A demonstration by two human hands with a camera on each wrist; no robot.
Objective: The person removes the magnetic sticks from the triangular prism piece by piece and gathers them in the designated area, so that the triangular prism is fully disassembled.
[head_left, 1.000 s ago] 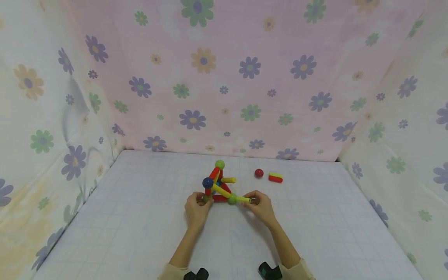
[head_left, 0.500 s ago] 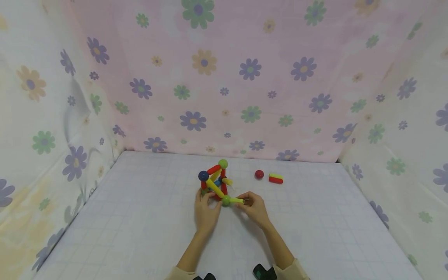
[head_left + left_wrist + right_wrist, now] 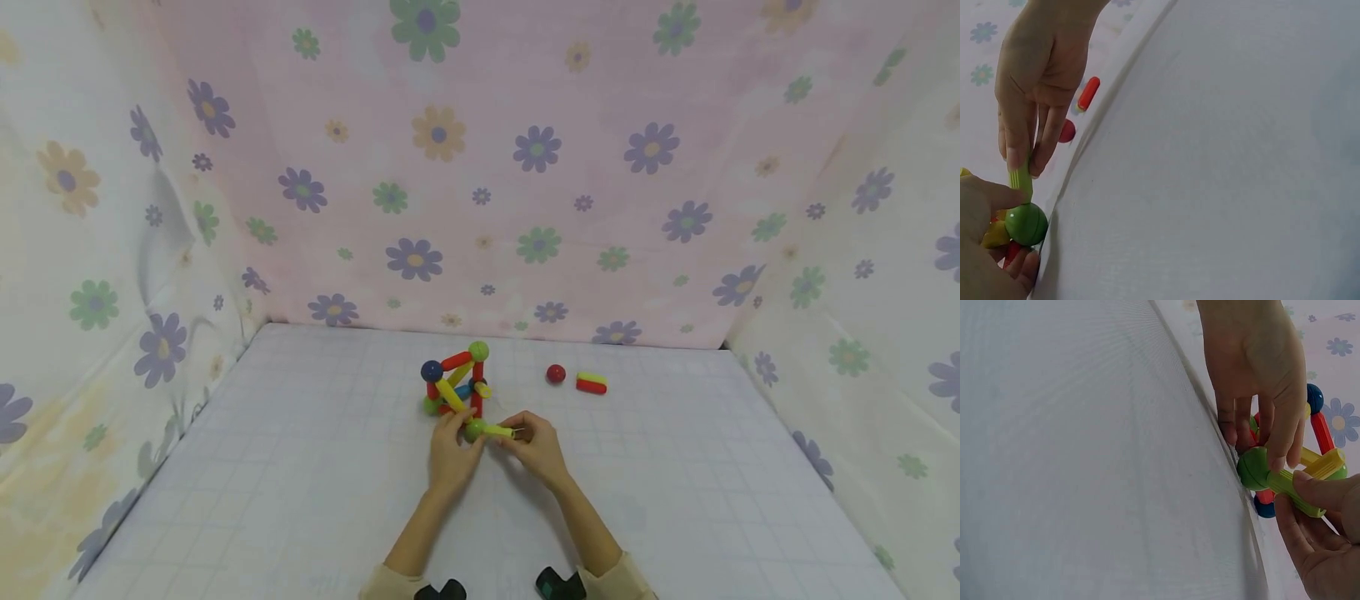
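Left hand [image 3: 450,450] pinches green ball [image 3: 474,430]; right hand [image 3: 534,446] pinches yellow-green rod [image 3: 498,431], far end hidden.

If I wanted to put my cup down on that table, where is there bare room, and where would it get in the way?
The table is bare along its left side up to the flowered curtain, and on the right past the red ball and the red-and-yellow stick. The middle is crowded: the left hand and right hand work at the stick-and-ball toy.
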